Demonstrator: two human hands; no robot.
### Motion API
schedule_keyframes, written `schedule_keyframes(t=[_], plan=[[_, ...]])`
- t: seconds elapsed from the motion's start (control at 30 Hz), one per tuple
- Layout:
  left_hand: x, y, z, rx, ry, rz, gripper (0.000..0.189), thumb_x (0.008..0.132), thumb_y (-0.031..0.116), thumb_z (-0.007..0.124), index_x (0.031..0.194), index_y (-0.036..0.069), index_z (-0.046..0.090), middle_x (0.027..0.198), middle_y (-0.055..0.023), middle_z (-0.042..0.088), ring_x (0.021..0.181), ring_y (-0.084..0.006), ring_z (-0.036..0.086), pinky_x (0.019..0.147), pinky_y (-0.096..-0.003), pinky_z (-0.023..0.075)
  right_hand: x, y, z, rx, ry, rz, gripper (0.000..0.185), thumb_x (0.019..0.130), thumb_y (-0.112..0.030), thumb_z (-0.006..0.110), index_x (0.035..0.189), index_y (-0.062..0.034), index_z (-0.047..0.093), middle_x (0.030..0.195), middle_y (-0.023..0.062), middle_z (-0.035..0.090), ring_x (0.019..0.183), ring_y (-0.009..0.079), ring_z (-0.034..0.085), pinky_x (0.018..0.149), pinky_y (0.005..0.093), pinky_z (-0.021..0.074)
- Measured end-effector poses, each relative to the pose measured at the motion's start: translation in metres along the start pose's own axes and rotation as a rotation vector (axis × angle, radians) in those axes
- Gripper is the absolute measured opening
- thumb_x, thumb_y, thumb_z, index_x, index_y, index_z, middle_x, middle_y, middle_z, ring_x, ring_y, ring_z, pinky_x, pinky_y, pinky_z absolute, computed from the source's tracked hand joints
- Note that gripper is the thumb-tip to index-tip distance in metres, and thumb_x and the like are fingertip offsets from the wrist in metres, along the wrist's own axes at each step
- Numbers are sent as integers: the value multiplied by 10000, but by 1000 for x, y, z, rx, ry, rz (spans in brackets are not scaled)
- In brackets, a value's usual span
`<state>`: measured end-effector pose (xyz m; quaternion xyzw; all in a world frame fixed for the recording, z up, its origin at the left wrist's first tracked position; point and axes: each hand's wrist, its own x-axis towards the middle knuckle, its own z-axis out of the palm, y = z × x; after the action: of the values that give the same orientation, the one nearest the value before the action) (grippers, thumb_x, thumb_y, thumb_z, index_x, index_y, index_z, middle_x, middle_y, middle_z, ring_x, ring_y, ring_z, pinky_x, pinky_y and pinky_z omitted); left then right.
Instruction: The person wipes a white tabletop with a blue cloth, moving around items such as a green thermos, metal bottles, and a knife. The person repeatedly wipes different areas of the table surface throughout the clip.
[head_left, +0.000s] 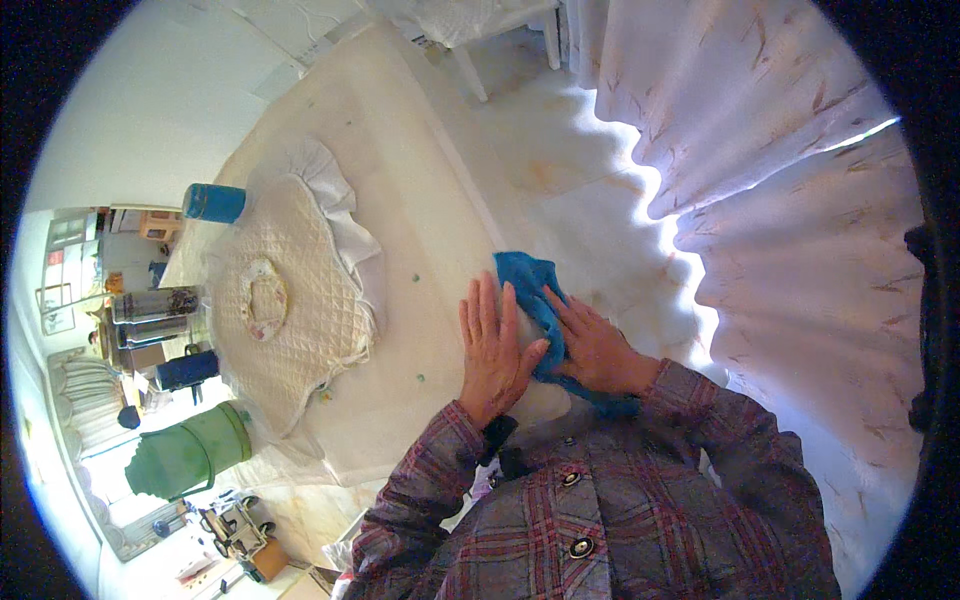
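A blue cloth (531, 279) lies crumpled over the edge of a table with a pale cover (420, 225). My right hand (600, 346) rests on the cloth, its fingers pointing up and left; whether they pinch it cannot be told. Beside it, my left hand (491, 345) lies flat with fingers extended on the cover, its thumb close to the cloth. On the table to the left, a quilted cream mat (307, 240) with a ruffled white edge carries an oval floral-patterned ring-shaped object (282, 300).
A blue cylindrical container (214, 203) stands beyond the mat. At the left are a green ribbed bin (187, 450) and a dark blue cylindrical object (187, 370). Long pale curtains (787, 247) hang at the right, above a marble-patterned floor (555, 172). White furniture stands at the top.
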<state>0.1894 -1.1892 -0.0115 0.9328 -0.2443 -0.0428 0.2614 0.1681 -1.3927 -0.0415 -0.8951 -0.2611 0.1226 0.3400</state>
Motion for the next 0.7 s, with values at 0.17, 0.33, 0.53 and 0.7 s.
schedule_keyframes(t=[0.17, 0.33, 0.53, 0.7], plan=[[3, -5, 3, 51, 48, -95, 840, 939, 447, 542, 1524, -38, 185, 1601, -305, 79, 1482, -487, 77, 1178, -615, 41, 50, 34, 1, -47, 178, -90, 823, 823, -410, 693, 1424, 59, 385, 1593, 270, 186, 1353, 500, 368, 1141, 541, 305], [6, 2, 7, 108, 19, -83, 924, 887, 494, 612, 1510, -51, 201, 1598, -307, 90, 1478, -492, 86, 1169, -635, 36, 130, 67, -12, 2, 298, -95, 797, 898, -459, 615, 1476, 12, 331, 1600, 266, 162, 1386, 477, 328, 1152, 545, 269], [2, 9, 3, 215, -51, -101, 956, 837, 483, 679, 1482, -83, 256, 1579, -303, 168, 1482, -474, 120, 1169, -631, 87, 171, 56, -17, -143, 506, -13, 817, 910, -554, 570, 1451, 28, 382, 1573, 278, 238, 1380, 477, 351, 1115, 617, 280], [-12, 12, 0, 191, -115, -104, 1023, 780, 481, 730, 1484, -83, 249, 1572, -320, 168, 1475, -486, 144, 1175, -620, 120, 110, 34, -11, -163, 405, -121, 829, 885, -562, 591, 1428, 40, 419, 1535, 268, 332, 1425, 443, 305, 1137, 631, 220]])
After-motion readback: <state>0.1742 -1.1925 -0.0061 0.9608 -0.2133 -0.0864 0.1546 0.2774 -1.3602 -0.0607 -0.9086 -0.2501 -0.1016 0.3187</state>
